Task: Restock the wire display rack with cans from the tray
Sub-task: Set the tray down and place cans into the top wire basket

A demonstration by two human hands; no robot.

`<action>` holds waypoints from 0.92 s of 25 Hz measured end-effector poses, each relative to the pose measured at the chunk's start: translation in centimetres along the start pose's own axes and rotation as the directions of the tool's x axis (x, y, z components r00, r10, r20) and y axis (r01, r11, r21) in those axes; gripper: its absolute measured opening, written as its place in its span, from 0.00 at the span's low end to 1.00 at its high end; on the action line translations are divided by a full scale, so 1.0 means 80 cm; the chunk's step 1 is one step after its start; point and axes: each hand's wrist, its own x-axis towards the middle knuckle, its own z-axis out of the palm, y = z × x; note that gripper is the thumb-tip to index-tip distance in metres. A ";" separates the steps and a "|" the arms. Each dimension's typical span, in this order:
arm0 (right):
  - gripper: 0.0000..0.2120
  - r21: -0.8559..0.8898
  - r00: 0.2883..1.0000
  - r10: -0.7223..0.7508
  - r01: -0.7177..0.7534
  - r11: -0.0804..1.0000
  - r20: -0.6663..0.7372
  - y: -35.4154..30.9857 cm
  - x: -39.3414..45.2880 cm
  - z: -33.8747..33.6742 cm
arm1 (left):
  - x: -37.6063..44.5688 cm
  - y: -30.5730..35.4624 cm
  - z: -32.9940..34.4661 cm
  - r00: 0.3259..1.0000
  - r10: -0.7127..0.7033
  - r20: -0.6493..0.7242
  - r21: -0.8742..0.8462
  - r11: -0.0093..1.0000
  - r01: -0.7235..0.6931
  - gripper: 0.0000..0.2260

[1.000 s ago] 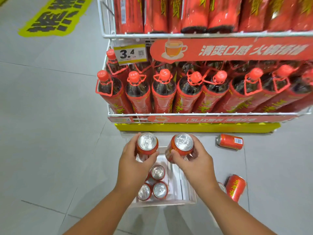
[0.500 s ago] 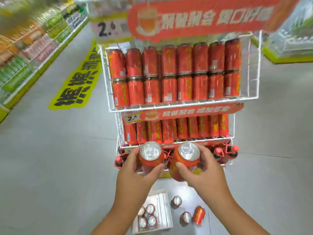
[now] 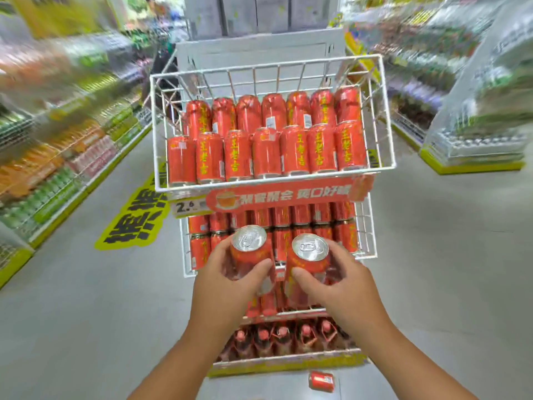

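I am observing both hands at lower centre of the frame, each one grasping a red can in front of the wire display rack (image 3: 386, 116). The left hand (image 3: 222, 281) is wrapping its thumb and fingers round the left can (image 3: 250, 249); the thumb is lying across the can's near side and the fingers are curling round its far side. The right hand (image 3: 336, 287) is holding the right can (image 3: 308, 262) in the same fashion, thumb across the front, fingers curled behind. Both cans are standing upright with their silver tops facing the camera, side by side and close to touching; I cannot tell whether they are in contact.

The cans are sitting level with the rack's middle tier, below the red banner (image 3: 282, 194) and the price tag (image 3: 189, 207) at centre frame. The top basket (image 3: 272, 134), upper centre, is carrying two rows of red cans lying tilted back. Red-capped bottles (image 3: 284, 336) are filling the bottom tier at lower centre.

One loose can (image 3: 321, 381) is lying on its side on the grey floor at the bottom edge, right of centre. The tray is not appearing in this view. Store shelving at the left and right edges is blurring heavily.
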 end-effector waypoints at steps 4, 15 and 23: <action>0.24 0.022 0.999 -0.047 0.048 0.999 -0.010 -0.038 0.031 -0.029 | 0.020 0.053 0.014 1.000 0.016 -0.012 -0.030 0.999 -0.016 0.24; 0.25 0.052 0.993 -0.047 0.053 0.997 -0.111 -0.123 0.151 -0.042 | 0.149 0.139 -0.005 0.997 0.071 0.017 -0.007 0.997 -0.071 0.21; 0.27 0.105 0.999 -0.017 0.023 0.994 -0.051 -0.170 0.262 -0.017 | 0.248 0.181 -0.036 0.991 -0.010 -0.131 0.062 0.998 0.018 0.10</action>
